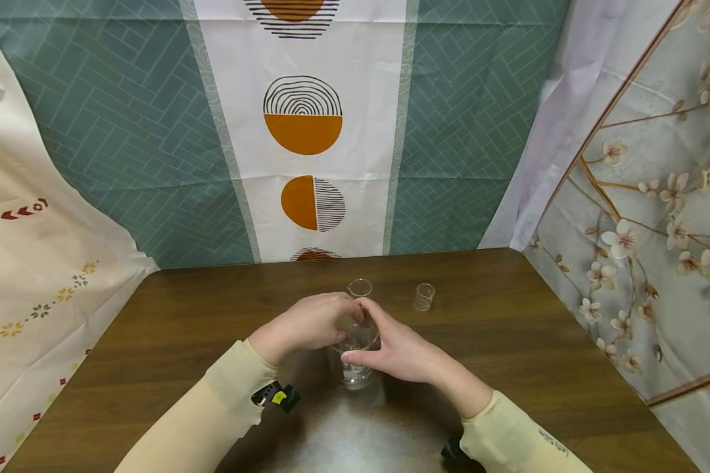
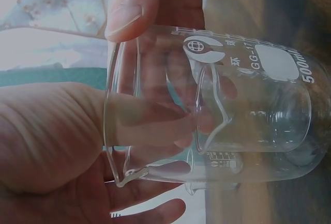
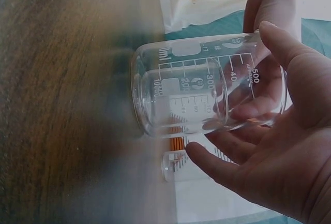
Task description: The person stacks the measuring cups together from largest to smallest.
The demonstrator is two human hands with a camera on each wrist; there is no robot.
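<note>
Two hands meet at the centre of the head frame: the large beaker (image 1: pixel 355 358) stands upright on the table (image 1: pixel 509 341), a smaller beaker (image 3: pixel 183 102) nested inside; left hand (image 1: pixel 307 325) and right hand (image 1: pixel 399 355) curl round its rim from opposite sides

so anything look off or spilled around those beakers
Nothing spilled or broken. The one oddity: a smaller beaker sits nested inside the big 500 ml beaker, which stands upright on the table between the left hand and right hand. Two more small beakers stand upright behind.
</note>
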